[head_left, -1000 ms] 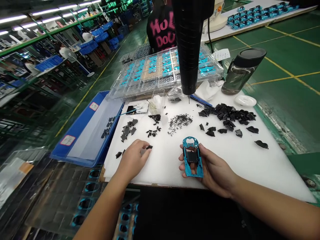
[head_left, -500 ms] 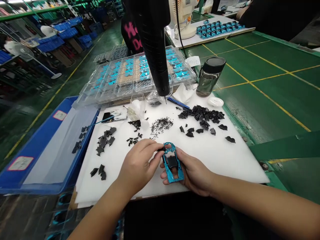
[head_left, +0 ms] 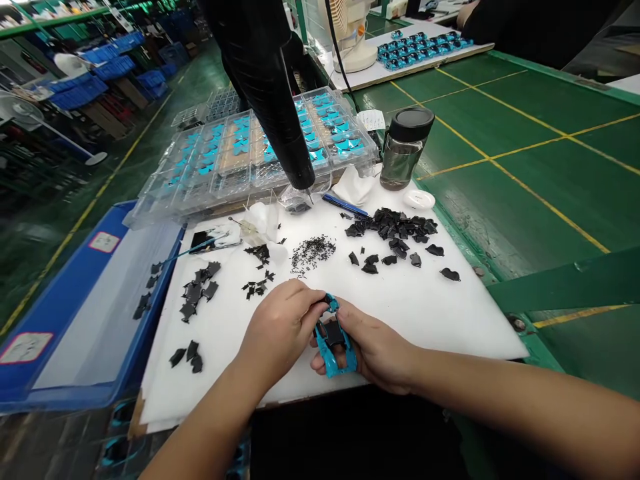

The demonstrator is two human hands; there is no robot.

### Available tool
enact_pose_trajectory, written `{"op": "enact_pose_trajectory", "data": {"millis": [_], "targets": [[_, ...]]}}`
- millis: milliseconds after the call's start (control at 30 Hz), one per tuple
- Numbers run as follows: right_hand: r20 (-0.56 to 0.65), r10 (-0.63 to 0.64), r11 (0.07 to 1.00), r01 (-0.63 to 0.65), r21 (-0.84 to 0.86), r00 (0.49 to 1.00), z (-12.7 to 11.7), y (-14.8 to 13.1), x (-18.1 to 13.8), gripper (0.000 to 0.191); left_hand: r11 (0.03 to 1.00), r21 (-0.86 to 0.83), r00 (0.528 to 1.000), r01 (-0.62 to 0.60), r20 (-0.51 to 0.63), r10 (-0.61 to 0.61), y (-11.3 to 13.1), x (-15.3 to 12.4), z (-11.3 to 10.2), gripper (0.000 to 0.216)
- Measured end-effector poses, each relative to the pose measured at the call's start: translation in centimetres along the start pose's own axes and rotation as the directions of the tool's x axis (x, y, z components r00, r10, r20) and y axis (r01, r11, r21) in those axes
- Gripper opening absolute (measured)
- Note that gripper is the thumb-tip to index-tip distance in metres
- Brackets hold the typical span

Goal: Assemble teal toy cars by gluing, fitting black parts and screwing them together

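My right hand (head_left: 373, 347) is shut around a teal toy car body (head_left: 334, 343) with a black insert in its middle, holding it just above the white foam board (head_left: 425, 320). My left hand (head_left: 280, 330) comes in from the left, its fingertips pinching a small black part against the car's upper end. That part is mostly hidden by my fingers. Black moulded pieces lie in loose groups on the board, with a pile at right (head_left: 393, 227). Tiny black screws (head_left: 313, 253) are scattered just above my hands.
A black electric screwdriver (head_left: 270, 87) hangs over a clear plastic tray of teal parts (head_left: 265, 147). A blue bin (head_left: 100, 313) stands at the board's left. A lidded glass bottle (head_left: 404, 148) and a small white dish (head_left: 419, 199) stand at the far right. A co-worker's arm (head_left: 467, 13) is at the top.
My left hand has moved from the board onto the car, bringing a small black part to its upper end. The car has turned slightly, and the view has shifted, moving the board leftward.
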State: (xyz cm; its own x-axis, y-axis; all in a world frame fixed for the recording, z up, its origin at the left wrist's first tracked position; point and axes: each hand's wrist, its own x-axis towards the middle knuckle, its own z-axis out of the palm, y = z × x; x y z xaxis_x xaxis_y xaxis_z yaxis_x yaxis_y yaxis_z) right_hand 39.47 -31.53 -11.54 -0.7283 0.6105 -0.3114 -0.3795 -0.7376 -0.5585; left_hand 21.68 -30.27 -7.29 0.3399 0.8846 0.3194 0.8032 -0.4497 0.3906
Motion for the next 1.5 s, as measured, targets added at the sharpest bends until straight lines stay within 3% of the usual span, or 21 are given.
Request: {"op": "enact_pose_trajectory", "data": {"millis": [100, 200, 400, 633, 667, 733, 833, 900, 1000, 1100, 1200, 1267, 1333, 1433, 1500], "targets": [[0.005, 0.029, 1.000, -0.029, 0.005, 1.000, 0.1, -0.3, -0.2, 0.046, 0.972, -0.152, 0.980, 0.178, 0.112, -0.162, -0.8, 0.2, -0.6, 0.011], [0.013, 0.036, 0.999, -0.036, 0.022, 0.999, 0.1, -0.6, -0.2, 0.042, 0.902, -0.327, 0.956, 0.282, 0.180, -0.233, -1.7, -0.4, -0.9, 0.019], [0.004, 0.052, 0.998, -0.052, 0.044, 0.999, 0.3, -0.8, -0.3, 0.032, 0.849, -0.447, 0.957, 0.281, 0.195, -0.214, -1.8, -1.9, -0.7, 0.027], [-0.137, 0.093, 0.990, -0.106, -0.091, 0.986, 0.8, -1.1, -0.8, 0.027, 0.848, -0.466, 0.960, 0.252, 0.232, -0.158, -0.3, -2.5, -0.7, 0.027], [-0.144, 0.078, 0.989, -0.095, -0.111, 0.986, 0.9, -1.2, -0.8, 0.028, 0.849, -0.463, 0.963, 0.254, 0.206, -0.175, -0.4, -2.4, -0.8, 0.027], [-0.155, 0.033, 0.988, -0.055, -0.141, 0.987, 1.0, -1.5, -0.9, 0.029, 0.852, -0.412, 0.943, 0.323, 0.067, -0.325, -1.1, -2.0, -1.2, 0.027], [-0.184, -0.040, 0.983, 0.006, -0.182, 0.982, 1.1, -2.1, -0.8, 0.029, 0.821, -0.212, 0.799, 0.531, -0.197, -0.568, -3.3, -0.4, -1.4, 0.035], [-0.204, -0.058, 0.979, 0.015, -0.203, 0.977, 1.1, -2.3, -0.7, 0.028, 0.810, -0.123, 0.776, 0.573, -0.237, -0.584, -5.0, 1.0, -1.1, 0.046], [-0.221, -0.042, 0.974, -0.009, -0.225, 0.974, 1.0, -2.3, -0.6, 0.027, 0.818, -0.137, 0.793, 0.559, -0.201, -0.575, -6.7, 2.6, -0.2, 0.041], [-0.241, -0.026, 0.972, -0.031, -0.233, 0.970, 1.0, -2.3, -0.5, 0.022, 0.830, -0.178, 0.805, 0.529, -0.206, -0.557, -6.9, 2.7, 0.6, 0.033], [-0.247, -0.015, 0.975, -0.040, -0.217, 0.969, 0.9, -2.3, -0.3, 0.020, 0.849, -0.380, 0.836, 0.367, -0.266, -0.480, -6.3, 1.9, 0.8, 0.035], [-0.240, -0.016, 0.979, -0.034, -0.202, 0.971, 0.7, -2.3, -0.1, 0.020, 0.763, -0.623, 0.868, 0.175, -0.269, -0.418, -5.9, 1.2, 0.6, 0.035], [-0.234, -0.010, 0.980, -0.038, -0.196, 0.972, 0.6, -2.2, 0.1, 0.019, 0.604, -0.795, 0.912, 0.063, -0.200, -0.359, -5.5, 0.5, 0.3, 0.034], [-0.231, 0.015, 0.975, -0.066, -0.214, 0.973, 0.5, -2.1, 0.2, 0.018, 0.477, -0.873, 0.945, 0.101, -0.066, -0.319, -5.0, -0.2, -0.2, 0.029], [-0.222, 0.029, 0.968, -0.082, -0.236, 0.975, 0.5, -2.0, 0.2, 0.020, 0.441, -0.892, 0.934, 0.101, -0.067, -0.351, -4.6, -0.3, -0.4, 0.032]]}}
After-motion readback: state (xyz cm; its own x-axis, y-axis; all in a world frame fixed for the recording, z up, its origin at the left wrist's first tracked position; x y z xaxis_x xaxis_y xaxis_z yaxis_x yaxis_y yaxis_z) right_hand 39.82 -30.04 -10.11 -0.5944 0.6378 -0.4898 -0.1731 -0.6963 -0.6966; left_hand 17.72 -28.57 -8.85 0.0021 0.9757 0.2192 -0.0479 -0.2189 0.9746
